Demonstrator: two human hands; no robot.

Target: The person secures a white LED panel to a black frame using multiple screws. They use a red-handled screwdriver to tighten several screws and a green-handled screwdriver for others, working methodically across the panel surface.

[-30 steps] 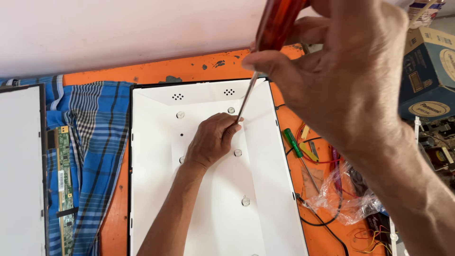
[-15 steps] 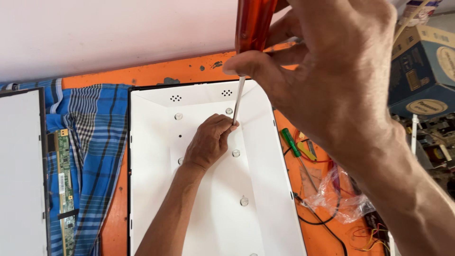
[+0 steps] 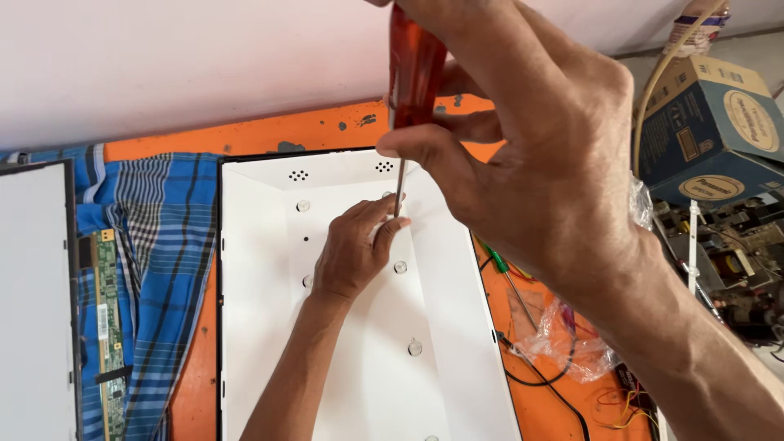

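Note:
My right hand (image 3: 555,180) fills the upper right, close to the camera, and grips a screwdriver with a red translucent handle (image 3: 415,65). Its thin metal shaft (image 3: 399,189) points almost straight down. The tip meets the white backlight panel (image 3: 261,327) near its far edge. My left hand (image 3: 351,253) lies on that panel with its fingertips curled right beside the tip. Whether those fingers pinch anything small is hidden. Round clear lenses (image 3: 415,347) dot the panel in a line.
The panel lies on an orange table (image 3: 327,131) against a white wall. Left of it lie a blue checked cloth (image 3: 163,269), a green circuit strip (image 3: 102,318) and another white panel (image 3: 33,310). To the right are a green screwdriver (image 3: 498,261), a wire-filled plastic bag (image 3: 563,335) and a blue box (image 3: 710,131).
My right hand has carried the screwdriver slightly left and stood it more upright. The left hand has stayed on the panel.

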